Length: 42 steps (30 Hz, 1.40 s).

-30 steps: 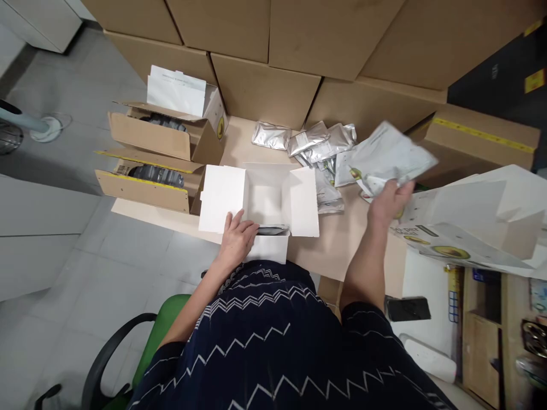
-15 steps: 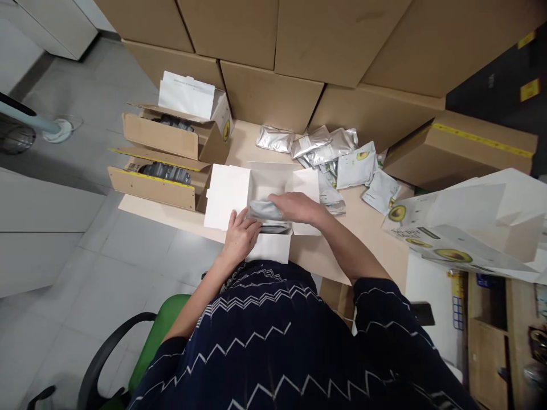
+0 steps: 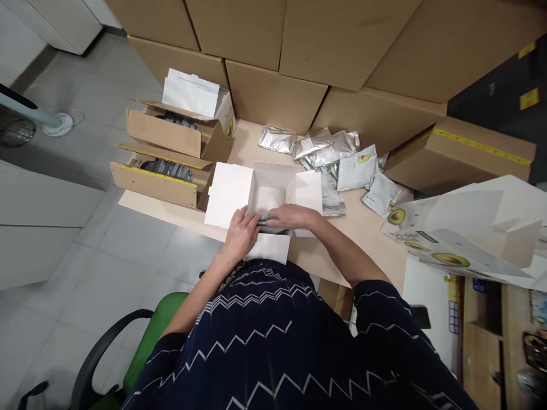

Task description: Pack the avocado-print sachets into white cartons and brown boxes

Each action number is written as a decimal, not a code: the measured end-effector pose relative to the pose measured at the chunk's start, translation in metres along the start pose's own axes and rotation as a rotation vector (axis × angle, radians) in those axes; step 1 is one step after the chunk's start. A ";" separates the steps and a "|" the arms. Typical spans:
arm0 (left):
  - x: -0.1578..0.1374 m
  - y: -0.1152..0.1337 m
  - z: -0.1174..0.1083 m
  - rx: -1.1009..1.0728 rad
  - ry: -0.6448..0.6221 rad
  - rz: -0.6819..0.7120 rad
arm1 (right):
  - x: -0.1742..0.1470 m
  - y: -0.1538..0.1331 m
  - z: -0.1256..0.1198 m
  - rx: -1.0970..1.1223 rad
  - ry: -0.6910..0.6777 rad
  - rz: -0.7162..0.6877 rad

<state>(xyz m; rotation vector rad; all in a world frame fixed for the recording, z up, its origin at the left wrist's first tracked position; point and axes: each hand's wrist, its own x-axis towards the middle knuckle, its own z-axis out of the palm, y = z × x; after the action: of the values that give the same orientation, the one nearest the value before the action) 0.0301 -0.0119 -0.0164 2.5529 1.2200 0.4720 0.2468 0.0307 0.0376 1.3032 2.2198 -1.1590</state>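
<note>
Grey tiled flooring (image 3: 132, 273) is bordered by a flat-fronted white cabinet (image 3: 38, 253); a green, black-armed chair (image 3: 152, 330) is positioned in the foreground.

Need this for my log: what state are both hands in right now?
Left hand: at the white box's near edge; whether it grips anything cannot be told.
Right hand: closed on a packet at the box's opening.

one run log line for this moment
left hand: at near side of open white cardboard box | right hand: on flat grey pouches inside | shiny silver foil packets: beyond box
</note>
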 end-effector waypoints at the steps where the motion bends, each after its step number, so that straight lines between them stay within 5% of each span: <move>1: 0.000 0.000 0.000 -0.003 -0.009 -0.009 | -0.003 -0.001 0.000 0.023 -0.001 -0.001; 11: 0.003 0.001 0.004 -0.059 -0.067 0.086 | -0.009 -0.004 0.019 0.088 0.107 -0.006; 13: 0.004 -0.001 0.007 -0.075 -0.062 0.096 | -0.019 0.005 0.013 0.251 0.235 -0.103; 16: 0.005 -0.002 0.009 -0.093 -0.038 0.103 | -0.035 0.043 -0.003 0.560 0.687 -0.097; 20: 0.007 0.000 0.010 -0.103 0.002 0.106 | -0.037 0.135 -0.020 0.539 1.289 0.508; 23: 0.008 0.003 0.008 -0.094 0.000 0.095 | -0.021 0.200 -0.016 0.403 1.149 1.037; 26: 0.008 0.005 0.006 -0.087 -0.018 0.083 | -0.003 0.237 0.002 0.387 0.884 1.251; 30: 0.008 0.005 0.005 -0.095 -0.036 0.069 | 0.010 0.250 0.029 0.305 0.747 1.230; 34: 0.009 0.005 0.004 -0.102 -0.045 0.054 | -0.003 0.242 0.043 0.258 0.788 1.182; 40: 0.008 0.005 0.003 -0.107 -0.052 0.066 | -0.064 0.194 0.037 0.460 1.266 1.134; 42: 0.007 0.005 0.004 -0.104 -0.055 0.073 | -0.091 0.165 0.032 0.591 1.513 0.920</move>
<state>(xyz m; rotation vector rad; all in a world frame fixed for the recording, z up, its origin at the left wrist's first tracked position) 0.0388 -0.0099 -0.0168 2.5116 1.0583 0.4649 0.4291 -0.0044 -0.0063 3.6944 1.1796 -0.3314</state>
